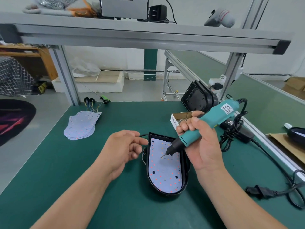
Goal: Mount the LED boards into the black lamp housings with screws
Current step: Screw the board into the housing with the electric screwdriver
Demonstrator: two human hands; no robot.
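On the green mat (92, 171), near centre, black lamp housing (185, 164) holds LED board (165, 171), long axis near-to-far. Right hand (203, 144) grips screwdriver (219, 113), bit tilted down-left over board's middle. Left hand (123, 149), loose and empty, just left.

Green bench mat (49, 171) carried 1 black lamp housing (185, 176) near centre. Spare LED boards (81, 125) lay stacked at 10 o'clock. Screw box (174, 123) sat at 1 o'clock, with leaning housings (197, 98) behind it. Black cables (231, 134) lay at 3 o'clock.
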